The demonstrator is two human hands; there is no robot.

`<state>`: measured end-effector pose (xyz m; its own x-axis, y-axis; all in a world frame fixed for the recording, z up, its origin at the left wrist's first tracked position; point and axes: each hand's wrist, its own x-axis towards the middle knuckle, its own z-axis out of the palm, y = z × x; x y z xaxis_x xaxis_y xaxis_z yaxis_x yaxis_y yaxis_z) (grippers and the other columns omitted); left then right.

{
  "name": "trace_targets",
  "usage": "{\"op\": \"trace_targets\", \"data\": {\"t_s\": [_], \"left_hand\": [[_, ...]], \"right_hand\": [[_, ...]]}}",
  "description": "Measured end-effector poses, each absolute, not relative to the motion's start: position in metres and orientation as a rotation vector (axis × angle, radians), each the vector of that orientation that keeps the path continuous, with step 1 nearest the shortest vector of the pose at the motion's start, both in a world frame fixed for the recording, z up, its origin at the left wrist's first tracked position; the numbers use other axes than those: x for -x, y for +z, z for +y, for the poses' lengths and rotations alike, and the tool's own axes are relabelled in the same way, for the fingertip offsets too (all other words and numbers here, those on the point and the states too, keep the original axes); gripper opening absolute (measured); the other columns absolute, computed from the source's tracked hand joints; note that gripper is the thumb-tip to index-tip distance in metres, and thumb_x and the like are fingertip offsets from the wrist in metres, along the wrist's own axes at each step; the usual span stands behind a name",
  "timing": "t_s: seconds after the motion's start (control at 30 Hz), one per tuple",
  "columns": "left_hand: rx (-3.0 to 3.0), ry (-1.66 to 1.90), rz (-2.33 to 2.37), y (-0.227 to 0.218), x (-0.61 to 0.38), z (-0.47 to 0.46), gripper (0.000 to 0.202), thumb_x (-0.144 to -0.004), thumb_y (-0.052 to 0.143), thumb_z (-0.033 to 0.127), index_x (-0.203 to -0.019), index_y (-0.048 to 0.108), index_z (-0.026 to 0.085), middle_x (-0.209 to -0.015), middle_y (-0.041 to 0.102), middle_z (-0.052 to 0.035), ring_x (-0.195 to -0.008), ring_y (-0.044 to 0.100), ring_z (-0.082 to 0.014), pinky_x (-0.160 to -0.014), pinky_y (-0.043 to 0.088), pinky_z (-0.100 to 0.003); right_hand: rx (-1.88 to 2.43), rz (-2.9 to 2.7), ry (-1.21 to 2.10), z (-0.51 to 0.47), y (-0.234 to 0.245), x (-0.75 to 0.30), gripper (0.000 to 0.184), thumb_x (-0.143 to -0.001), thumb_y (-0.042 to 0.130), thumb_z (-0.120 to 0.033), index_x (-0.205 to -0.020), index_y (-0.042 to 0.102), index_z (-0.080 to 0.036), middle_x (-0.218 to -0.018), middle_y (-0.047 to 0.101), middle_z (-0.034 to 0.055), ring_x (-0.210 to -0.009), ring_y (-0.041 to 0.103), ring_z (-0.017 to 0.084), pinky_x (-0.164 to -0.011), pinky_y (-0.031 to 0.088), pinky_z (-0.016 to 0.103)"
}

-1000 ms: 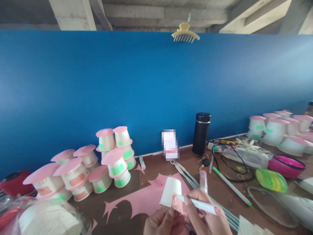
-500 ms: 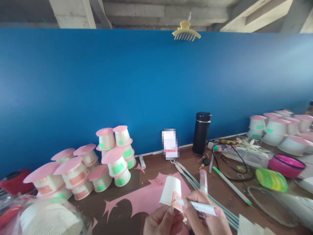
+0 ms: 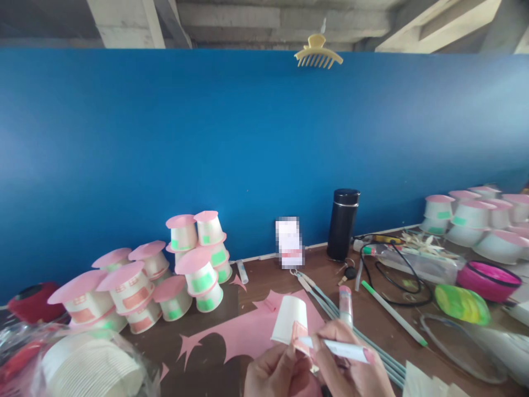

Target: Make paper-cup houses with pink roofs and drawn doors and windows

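Note:
A white paper cup (image 3: 289,320) stands upside down and a little tilted in my left hand (image 3: 270,372), whose fingers pinch its rim. On the cup's side is a pinkish-red patch (image 3: 300,333). My right hand (image 3: 351,366) grips a white marker pen (image 3: 341,349), with its tip against or very close to the patch. Under and behind the cup lies a cut sheet of pink paper (image 3: 248,336) with round pieces cut out of it. Part of the cup's lower edge is hidden by my fingers.
Stacked cups with pink paper tops (image 3: 198,270) stand at left, more cups (image 3: 471,212) at far right. A bagged cup stack (image 3: 91,364) lies front left. A black flask (image 3: 343,226), a green-capped marker (image 3: 392,311), a pink bowl (image 3: 490,281) and a lanyard (image 3: 322,298) lie beyond my hands.
The whole view has shifted slightly, so things appear a little further right. Both hands keep their hold on the cup and the marker pen, with almost no change in pose.

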<state>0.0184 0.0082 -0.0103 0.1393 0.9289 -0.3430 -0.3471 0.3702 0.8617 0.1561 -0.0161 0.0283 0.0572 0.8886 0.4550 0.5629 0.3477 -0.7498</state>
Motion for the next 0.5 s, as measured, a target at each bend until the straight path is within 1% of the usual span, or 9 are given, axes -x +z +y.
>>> {"op": "trace_targets", "data": {"t_s": [0.13,0.2,0.33,0.5], "left_hand": [[-0.72,1.062,1.003,-0.0103,-0.0188,0.0085,0.053,-0.049,0.08,0.06,-0.064,0.073,0.01,-0.055,0.065,-0.0063,-0.057,0.063,-0.018,-0.06,0.054,-0.029],[-0.729,1.062,1.017,-0.0086,-0.0184,0.0079,0.052,-0.051,0.079,0.06,-0.065,0.074,0.01,-0.055,0.065,-0.0066,-0.058,0.064,-0.0187,-0.06,0.054,-0.029],[-0.731,1.062,1.022,-0.0056,-0.0174,0.0069,0.053,-0.05,0.08,0.06,-0.068,0.075,0.011,-0.058,0.067,-0.008,-0.059,0.065,-0.0194,-0.062,0.054,-0.03],[-0.715,1.067,1.033,-0.0058,-0.0177,0.007,0.054,-0.048,0.08,0.061,-0.067,0.075,0.011,-0.057,0.068,-0.0084,-0.058,0.065,-0.0192,-0.061,0.054,-0.03]], "right_hand": [[1.351,-1.613,0.394,-0.017,0.0254,-0.1549,0.027,-0.092,0.049,-0.037,-0.069,0.052,-0.022,-0.056,0.053,-0.0036,-0.048,0.054,0.012,-0.048,0.044,0.018],[1.348,-1.604,0.405,-0.0168,0.0239,-0.1552,0.026,-0.092,0.049,-0.038,-0.071,0.052,-0.022,-0.058,0.054,-0.0033,-0.048,0.055,0.012,-0.049,0.045,0.019],[1.337,-1.591,0.435,-0.0159,0.0239,-0.1567,0.023,-0.092,0.048,-0.037,-0.075,0.054,-0.022,-0.062,0.058,-0.0023,-0.052,0.058,0.012,-0.053,0.047,0.019],[1.341,-1.638,0.419,-0.0163,0.0277,-0.1567,0.023,-0.091,0.05,-0.036,-0.073,0.054,-0.022,-0.06,0.057,-0.0024,-0.051,0.057,0.012,-0.052,0.046,0.018]]}}
